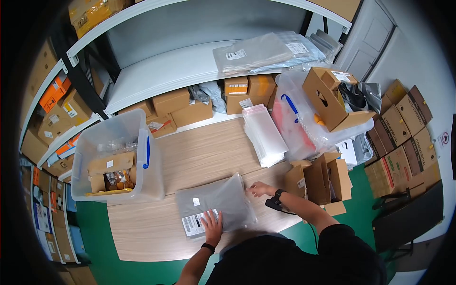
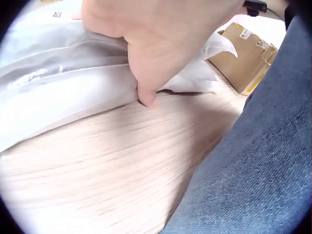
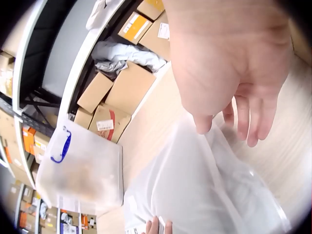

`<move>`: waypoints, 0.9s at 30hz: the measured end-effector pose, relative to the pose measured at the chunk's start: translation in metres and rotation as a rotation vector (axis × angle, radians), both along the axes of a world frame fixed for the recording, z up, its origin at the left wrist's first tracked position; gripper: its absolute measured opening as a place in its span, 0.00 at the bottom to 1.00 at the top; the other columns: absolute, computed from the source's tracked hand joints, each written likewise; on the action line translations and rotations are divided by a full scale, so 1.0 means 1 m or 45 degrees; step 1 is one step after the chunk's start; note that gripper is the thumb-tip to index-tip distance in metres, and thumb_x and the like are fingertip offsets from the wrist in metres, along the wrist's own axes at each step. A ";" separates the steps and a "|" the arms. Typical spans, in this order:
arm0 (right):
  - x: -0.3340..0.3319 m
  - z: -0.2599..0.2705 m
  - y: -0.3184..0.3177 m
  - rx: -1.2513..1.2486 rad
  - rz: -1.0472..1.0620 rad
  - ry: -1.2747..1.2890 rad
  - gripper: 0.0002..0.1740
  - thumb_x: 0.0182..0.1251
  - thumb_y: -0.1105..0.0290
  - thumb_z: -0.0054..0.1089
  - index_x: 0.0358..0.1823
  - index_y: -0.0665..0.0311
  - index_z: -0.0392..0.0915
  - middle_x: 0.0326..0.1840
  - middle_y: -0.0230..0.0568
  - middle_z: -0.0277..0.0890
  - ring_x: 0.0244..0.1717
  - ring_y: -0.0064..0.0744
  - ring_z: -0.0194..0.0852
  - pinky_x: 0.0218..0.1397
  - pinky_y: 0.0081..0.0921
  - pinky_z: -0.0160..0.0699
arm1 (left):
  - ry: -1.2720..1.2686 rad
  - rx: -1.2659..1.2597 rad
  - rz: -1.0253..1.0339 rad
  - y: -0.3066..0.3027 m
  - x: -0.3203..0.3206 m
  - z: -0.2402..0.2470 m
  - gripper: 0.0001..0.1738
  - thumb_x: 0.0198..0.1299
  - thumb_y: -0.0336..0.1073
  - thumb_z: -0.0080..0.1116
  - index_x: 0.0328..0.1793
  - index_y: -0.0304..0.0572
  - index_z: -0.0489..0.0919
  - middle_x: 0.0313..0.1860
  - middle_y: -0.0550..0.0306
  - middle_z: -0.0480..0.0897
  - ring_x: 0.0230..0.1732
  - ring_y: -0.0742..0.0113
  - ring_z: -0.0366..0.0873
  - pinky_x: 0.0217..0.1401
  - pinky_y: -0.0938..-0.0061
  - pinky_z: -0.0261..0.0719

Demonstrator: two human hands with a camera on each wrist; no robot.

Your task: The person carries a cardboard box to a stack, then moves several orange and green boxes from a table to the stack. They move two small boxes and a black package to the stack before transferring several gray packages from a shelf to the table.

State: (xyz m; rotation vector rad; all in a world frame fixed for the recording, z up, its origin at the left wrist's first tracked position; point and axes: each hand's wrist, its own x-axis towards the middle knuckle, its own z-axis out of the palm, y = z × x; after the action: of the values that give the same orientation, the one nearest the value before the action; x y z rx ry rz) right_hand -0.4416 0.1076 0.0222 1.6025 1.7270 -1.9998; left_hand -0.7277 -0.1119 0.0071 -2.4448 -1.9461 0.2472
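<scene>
A clear plastic bag [image 1: 228, 202] with grey contents and white labels lies on the wooden table. My left hand [image 1: 212, 227] rests on its near part, fingers spread beside the larger barcode label [image 1: 194, 224]. In the left wrist view, the left thumb [image 2: 147, 95] reaches down over the bag's edge to the tabletop. At the bag's right end is my right hand [image 1: 260, 189]. The right wrist view has its fingers [image 3: 253, 119] hanging loosely bent, the thumb [image 3: 202, 124] right at the bag's raised film edge [image 3: 187, 129].
A clear tub [image 1: 154, 175] with a carton and packets stands at left. Flat clear bags [image 1: 266, 135] are stacked at the back. An opened cardboard box [image 1: 323, 183] sits right of my right hand, before a second tub [image 1: 299, 118]. A shelf [image 1: 166, 66] spans the back.
</scene>
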 end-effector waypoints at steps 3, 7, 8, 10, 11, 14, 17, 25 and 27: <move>0.020 0.007 0.026 0.066 -0.291 -0.021 0.27 0.67 0.44 0.57 0.38 0.67 0.80 0.30 0.36 0.77 0.30 0.28 0.78 0.35 0.25 0.80 | -0.195 0.061 0.027 0.010 0.006 -0.007 0.39 0.58 0.32 0.49 0.79 0.45 0.54 0.74 0.23 0.53 0.73 0.21 0.51 0.71 0.33 0.51; 0.040 -0.009 0.115 0.454 -0.270 -0.023 0.28 0.67 0.45 0.56 0.32 0.68 0.79 0.24 0.39 0.78 0.28 0.28 0.77 0.34 0.31 0.77 | -0.212 0.067 0.074 0.018 0.020 -0.021 0.37 0.61 0.33 0.49 0.79 0.47 0.55 0.73 0.23 0.55 0.71 0.22 0.55 0.72 0.40 0.55; 0.040 0.018 0.150 0.603 -0.217 -0.085 0.30 0.67 0.44 0.55 0.27 0.68 0.79 0.22 0.39 0.78 0.26 0.29 0.76 0.33 0.33 0.75 | -0.338 0.069 0.104 0.022 0.022 -0.024 0.37 0.61 0.32 0.48 0.79 0.48 0.56 0.72 0.23 0.56 0.71 0.24 0.56 0.72 0.42 0.57; 0.031 0.023 0.198 0.798 -0.310 -0.058 0.20 0.68 0.50 0.60 0.35 0.62 0.83 0.26 0.27 0.77 0.27 0.19 0.72 0.31 0.24 0.72 | -0.442 0.063 0.161 0.023 0.022 -0.020 0.37 0.61 0.31 0.48 0.79 0.48 0.57 0.72 0.23 0.56 0.71 0.25 0.57 0.72 0.44 0.58; 0.032 0.071 0.260 0.741 -0.489 0.510 0.22 0.67 0.51 0.61 0.46 0.64 0.82 0.37 0.31 0.79 0.36 0.19 0.74 0.36 0.22 0.72 | -0.435 0.046 0.181 0.025 0.025 -0.015 0.37 0.61 0.31 0.48 0.79 0.49 0.57 0.73 0.24 0.56 0.72 0.27 0.57 0.72 0.45 0.58; 0.006 0.186 0.345 0.845 -0.722 0.625 0.23 0.63 0.46 0.64 0.34 0.62 0.79 0.33 0.28 0.72 0.32 0.19 0.66 0.35 0.21 0.67 | -0.397 0.034 0.243 0.021 0.037 -0.006 0.41 0.57 0.31 0.53 0.79 0.51 0.56 0.74 0.26 0.55 0.73 0.29 0.56 0.72 0.46 0.58; -0.030 0.233 0.421 0.734 -1.088 0.737 0.43 0.51 0.32 0.67 0.47 0.70 0.74 0.40 0.42 0.76 0.36 0.33 0.77 0.38 0.25 0.79 | -0.428 -0.030 0.351 0.013 0.050 0.019 0.48 0.50 0.32 0.61 0.79 0.54 0.54 0.76 0.31 0.53 0.75 0.31 0.53 0.73 0.46 0.57; -0.057 0.206 0.413 0.553 -1.218 1.036 0.19 0.61 0.68 0.68 0.51 0.69 0.75 0.43 0.43 0.77 0.33 0.33 0.77 0.33 0.29 0.86 | -0.640 0.020 0.692 -0.092 0.031 0.024 0.50 0.45 0.33 0.69 0.78 0.52 0.59 0.78 0.41 0.56 0.77 0.43 0.54 0.70 0.49 0.60; -0.063 0.209 0.354 0.521 -1.065 1.170 0.15 0.63 0.69 0.67 0.47 0.69 0.76 0.41 0.41 0.78 0.33 0.31 0.77 0.34 0.25 0.83 | -0.606 0.112 0.775 -0.112 0.015 0.011 0.48 0.49 0.33 0.67 0.78 0.49 0.58 0.77 0.42 0.57 0.77 0.45 0.55 0.70 0.51 0.61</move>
State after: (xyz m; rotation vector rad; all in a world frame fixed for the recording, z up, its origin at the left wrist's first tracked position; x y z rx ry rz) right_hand -0.5041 0.4612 0.2310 1.8887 1.9883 -3.3783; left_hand -0.7123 -0.2242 0.0179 -1.9081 -2.7815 -0.4580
